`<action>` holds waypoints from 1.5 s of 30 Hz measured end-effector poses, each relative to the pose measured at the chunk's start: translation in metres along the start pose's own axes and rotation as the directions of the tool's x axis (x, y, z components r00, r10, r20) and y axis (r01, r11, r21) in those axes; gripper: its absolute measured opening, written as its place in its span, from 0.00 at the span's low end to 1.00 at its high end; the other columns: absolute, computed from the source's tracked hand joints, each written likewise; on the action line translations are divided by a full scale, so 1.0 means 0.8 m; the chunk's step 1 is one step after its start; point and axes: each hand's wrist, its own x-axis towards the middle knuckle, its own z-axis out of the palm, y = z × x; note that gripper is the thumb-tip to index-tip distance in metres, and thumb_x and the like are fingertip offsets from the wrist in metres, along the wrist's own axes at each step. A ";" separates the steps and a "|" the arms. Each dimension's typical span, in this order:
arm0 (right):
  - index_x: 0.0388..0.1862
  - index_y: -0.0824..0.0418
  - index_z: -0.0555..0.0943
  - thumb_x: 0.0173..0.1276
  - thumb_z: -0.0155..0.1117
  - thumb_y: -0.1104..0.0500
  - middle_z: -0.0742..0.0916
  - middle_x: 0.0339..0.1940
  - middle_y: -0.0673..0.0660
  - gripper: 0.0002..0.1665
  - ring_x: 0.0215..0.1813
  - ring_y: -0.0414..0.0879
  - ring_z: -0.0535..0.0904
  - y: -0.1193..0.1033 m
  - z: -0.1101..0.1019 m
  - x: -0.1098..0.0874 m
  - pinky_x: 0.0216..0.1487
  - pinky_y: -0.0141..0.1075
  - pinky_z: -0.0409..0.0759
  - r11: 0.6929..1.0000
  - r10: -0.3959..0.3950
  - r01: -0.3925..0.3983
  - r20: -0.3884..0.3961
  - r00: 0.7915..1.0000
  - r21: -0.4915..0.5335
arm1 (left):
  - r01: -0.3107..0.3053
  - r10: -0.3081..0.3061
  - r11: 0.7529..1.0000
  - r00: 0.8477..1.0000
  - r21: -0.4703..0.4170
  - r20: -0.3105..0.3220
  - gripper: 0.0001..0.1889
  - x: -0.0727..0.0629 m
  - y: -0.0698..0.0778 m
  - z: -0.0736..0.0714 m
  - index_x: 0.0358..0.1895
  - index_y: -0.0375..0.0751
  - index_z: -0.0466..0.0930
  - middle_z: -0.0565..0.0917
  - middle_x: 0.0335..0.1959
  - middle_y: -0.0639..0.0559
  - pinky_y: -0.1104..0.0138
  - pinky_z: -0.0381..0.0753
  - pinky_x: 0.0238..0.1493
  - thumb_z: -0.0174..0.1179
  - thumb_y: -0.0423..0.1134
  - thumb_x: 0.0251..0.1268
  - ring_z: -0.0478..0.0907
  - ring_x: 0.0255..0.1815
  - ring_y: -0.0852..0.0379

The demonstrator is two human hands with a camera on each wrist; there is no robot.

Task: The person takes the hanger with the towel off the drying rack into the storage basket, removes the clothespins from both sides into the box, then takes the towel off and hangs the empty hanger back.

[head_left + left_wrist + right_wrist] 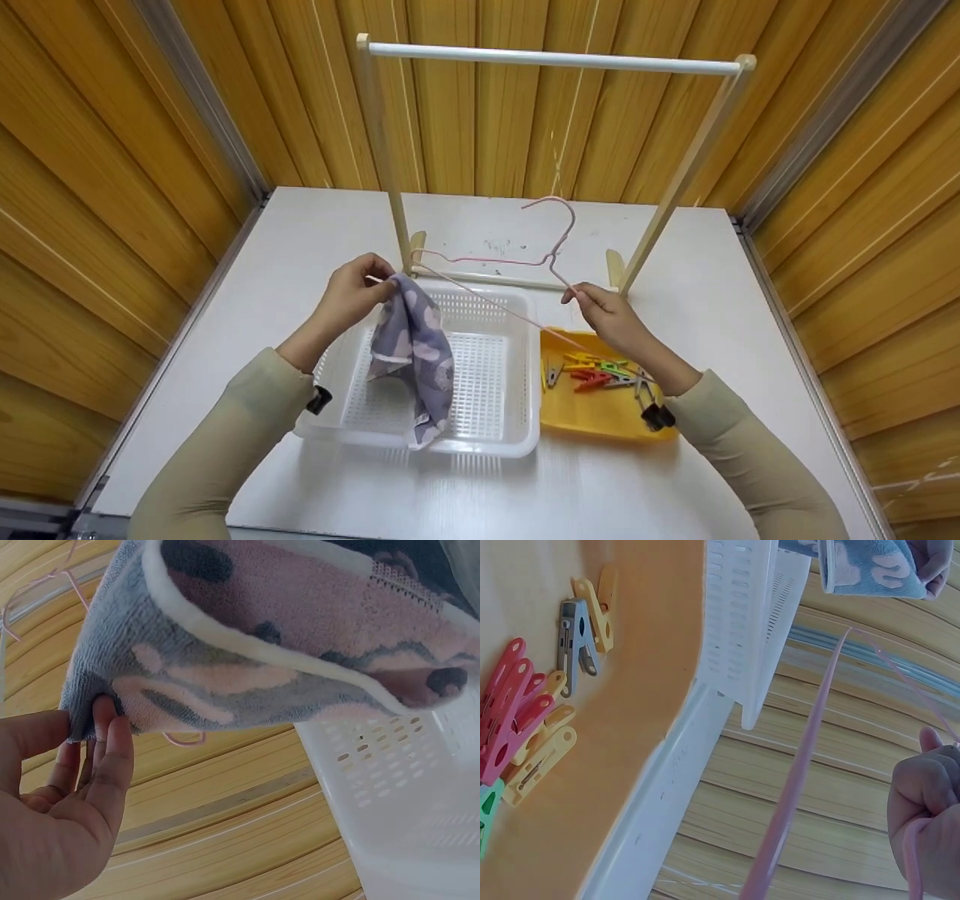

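Observation:
My left hand (352,291) pinches one corner of a small grey-purple towel (429,352) with pale pink patches. The towel hangs folded over the white basket (529,390), its lower end near the front rim. In the left wrist view, thumb and fingertips grip the corner of the towel (202,682). My right hand (611,319) holds a pink wire hanger (495,261) by its right shoulder, hook upward. The hanger's long bottom bar slants across above the basket. In the right wrist view my right hand (934,802) has its fingers curled round the hanger wire.
A yellow tray (592,420) beside the basket holds several coloured clothespins (592,379). Behind them stands a wooden rack with a white top rail (555,58). Wood-patterned walls (97,225) enclose the white table (300,225) at the back and sides.

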 end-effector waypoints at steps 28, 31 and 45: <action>0.50 0.71 0.80 0.85 0.44 0.61 0.66 0.16 0.46 0.18 0.19 0.32 0.57 0.002 0.001 -0.002 0.22 0.25 0.56 0.996 0.089 -0.089 0.006 0.996 -0.005 | -0.274 0.129 0.927 0.873 0.255 0.470 0.03 0.006 -0.064 0.053 0.31 0.29 0.83 0.88 0.32 0.37 0.67 0.82 0.39 0.64 0.24 0.52 0.82 0.34 0.54; 0.50 0.71 0.80 0.85 0.44 0.61 0.66 0.16 0.46 0.18 0.19 0.32 0.57 0.003 0.002 -0.003 0.22 0.25 0.56 0.995 0.099 -0.099 0.006 0.995 0.000 | -0.348 0.148 0.889 0.833 0.296 0.533 0.03 0.004 -0.071 0.066 0.29 0.30 0.85 0.88 0.28 0.40 0.71 0.80 0.36 0.64 0.24 0.48 0.79 0.29 0.60; 0.49 0.71 0.79 0.84 0.44 0.63 0.66 0.16 0.45 0.17 0.19 0.32 0.57 0.006 0.003 -0.005 0.22 0.25 0.56 0.996 0.087 -0.087 -0.005 0.996 -0.002 | -0.401 -0.052 0.820 0.658 0.409 0.751 0.05 -0.002 -0.084 0.092 0.29 0.30 0.82 0.71 0.18 0.58 0.78 0.57 0.24 0.57 0.27 0.53 0.60 0.22 0.67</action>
